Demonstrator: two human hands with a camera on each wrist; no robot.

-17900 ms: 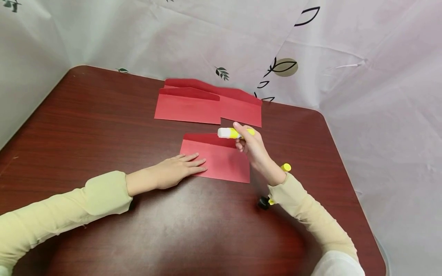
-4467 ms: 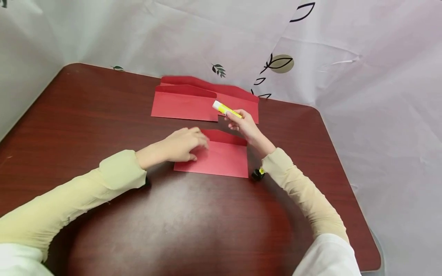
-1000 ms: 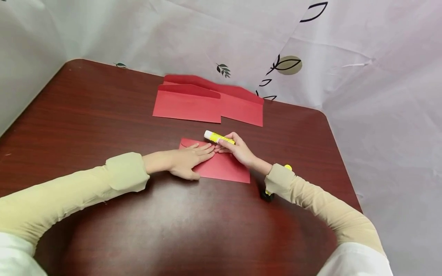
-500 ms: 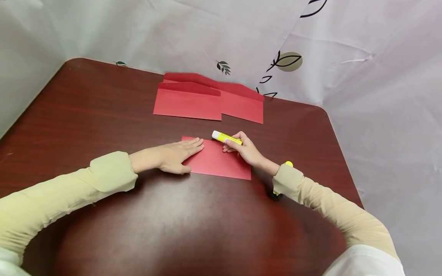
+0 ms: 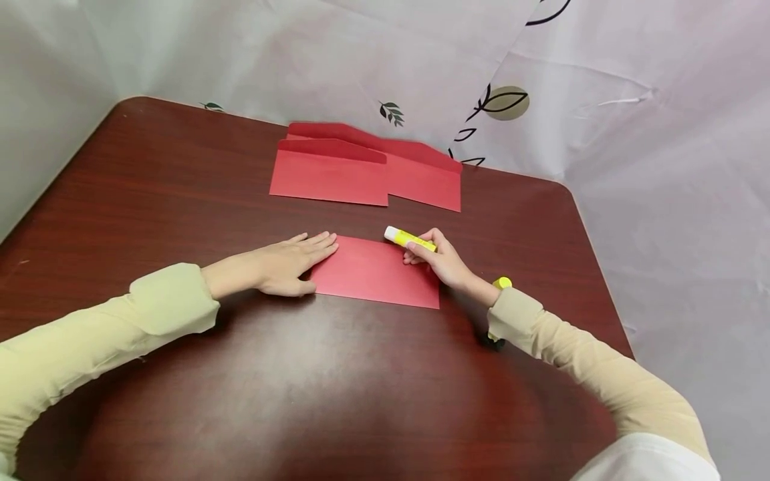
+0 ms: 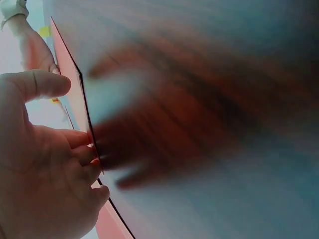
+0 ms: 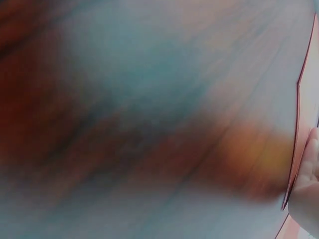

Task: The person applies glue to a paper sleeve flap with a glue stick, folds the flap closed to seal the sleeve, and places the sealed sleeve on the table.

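A red envelope (image 5: pixel 375 274) lies on the brown table in front of the person, with no raised flap at its far edge. The left hand (image 5: pixel 295 262) lies at its left end, fingers straight and fingertips on the paper. In the left wrist view the fingers of the left hand (image 6: pixel 55 164) meet the envelope's edge (image 6: pixel 82 94). The right hand (image 5: pixel 442 259) grips a yellow glue stick (image 5: pixel 415 240), white end pointing left above the envelope's far edge. Part of the right hand (image 7: pixel 306 184) shows beside the envelope (image 7: pixel 301 119) in the right wrist view.
Several red envelopes (image 5: pixel 331 177) with open flaps overlap at the back of the table (image 5: pixel 198 167). A pale curtain with leaf prints (image 5: pixel 240 60) hangs behind. A yellow and black item (image 5: pixel 502 283) shows at the right cuff.
The near envelope's flap, open several seconds ago, is folded down. Over the last second the left hand slid left from its middle to its left end; the right hand moved right with the glue stick.
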